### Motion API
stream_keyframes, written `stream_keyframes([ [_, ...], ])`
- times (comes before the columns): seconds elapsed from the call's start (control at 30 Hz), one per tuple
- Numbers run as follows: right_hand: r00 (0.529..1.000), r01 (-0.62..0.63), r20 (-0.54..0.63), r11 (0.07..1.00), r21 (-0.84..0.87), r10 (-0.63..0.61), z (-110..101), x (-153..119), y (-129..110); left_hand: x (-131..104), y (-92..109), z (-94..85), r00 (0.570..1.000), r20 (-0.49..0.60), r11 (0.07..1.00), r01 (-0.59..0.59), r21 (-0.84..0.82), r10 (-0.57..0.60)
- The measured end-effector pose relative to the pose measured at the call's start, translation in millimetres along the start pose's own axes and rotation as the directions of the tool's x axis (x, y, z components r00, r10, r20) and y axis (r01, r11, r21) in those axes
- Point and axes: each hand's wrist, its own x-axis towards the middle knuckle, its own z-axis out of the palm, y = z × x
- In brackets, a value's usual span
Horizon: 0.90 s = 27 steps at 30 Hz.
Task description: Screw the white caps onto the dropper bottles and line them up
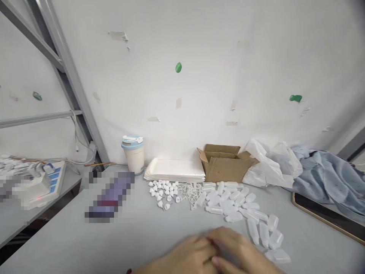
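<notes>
My left hand (pixel 186 255) and my right hand (pixel 238 249) meet at the bottom centre, fingers bent and touching; whether anything lies between them is hidden. Beyond them, small white caps (pixel 167 190) are scattered beside a tangle of pale loops or strings (pixel 191 193). Many translucent plastic bottles (pixel 228 206) lie spread to the right of the loops, down toward my right hand. Behind the caps rests a stack of white sheets or bags (pixel 176 169), next to an open cardboard box (pixel 226 169).
A lidded cup (pixel 134 156) stands at the back left, with a blurred purple item (pixel 112 196) before it. A white plastic bag (pixel 268 163), blue cloth (pixel 325 179) and phone (pixel 330 217) lie right. A power strip (pixel 53 184) sits on the left neighbouring table.
</notes>
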Motion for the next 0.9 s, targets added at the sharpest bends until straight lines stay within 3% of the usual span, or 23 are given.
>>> stream_keyframes([
  [0.07, 0.99, 0.0, -0.137, 0.987, -0.16, -0.022, -6, -17, 12, -4, -8, -9.3, 0.994, -0.078, 0.996, 0.085, 0.029, -0.083],
  [0.1, 0.98, -0.01, -0.195, 0.97, -0.242, -0.039, -5, -26, 19, -6, -12, -14.6, 0.973, -0.15, 0.981, 0.184, 0.055, -0.174],
  [0.13, 0.965, -0.011, -0.252, 0.946, -0.325, -0.075, -3, -34, 27, -6, -16, -20.1, 0.934, -0.219, 0.948, 0.306, 0.087, -0.281],
  [0.2, 0.927, -0.018, -0.335, 0.871, -0.492, -0.169, 3, -52, 41, -5, -23, -30.7, 0.81, -0.328, 0.825, 0.55, 0.133, -0.487],
  [0.23, 0.91, -0.035, -0.361, 0.826, -0.563, -0.207, 5, -61, 48, -3, -26, -35.1, 0.751, -0.356, 0.763, 0.631, 0.142, -0.556],
  [0.3, 0.899, -0.095, -0.385, 0.767, -0.635, -0.207, 9, -81, 56, 3, -30, -40.8, 0.695, -0.364, 0.701, 0.699, 0.141, -0.62],
  [0.47, 0.9, -0.258, -0.435, 0.776, -0.576, -0.024, 4, -115, 64, 16, -36, -40.3, 0.719, -0.301, 0.737, 0.672, 0.073, -0.627],
  [0.57, 0.898, -0.269, -0.44, 0.809, -0.522, 0.015, -4, -119, 67, 21, -44, -40.9, 0.708, -0.347, 0.76, 0.649, -0.022, -0.615],
  [0.63, 0.9, -0.24, -0.436, 0.824, -0.514, -0.01, -10, -117, 70, 22, -51, -44.6, 0.648, -0.413, 0.756, 0.625, -0.192, -0.64],
  [0.7, 0.901, -0.209, -0.432, 0.829, -0.518, -0.042, -14, -113, 74, 23, -59, -50.5, 0.556, -0.459, 0.72, 0.553, -0.418, -0.693],
  [0.8, 0.911, -0.191, -0.41, 0.842, -0.504, -0.038, -16, -107, 82, 25, -66, -61.8, 0.435, -0.441, 0.608, 0.401, -0.685, -0.785],
  [0.9, 0.925, -0.202, -0.381, 0.867, -0.456, 0.015, -17, -102, 89, 25, -69, -72.9, 0.347, -0.409, 0.513, 0.303, -0.803, -0.844],
])
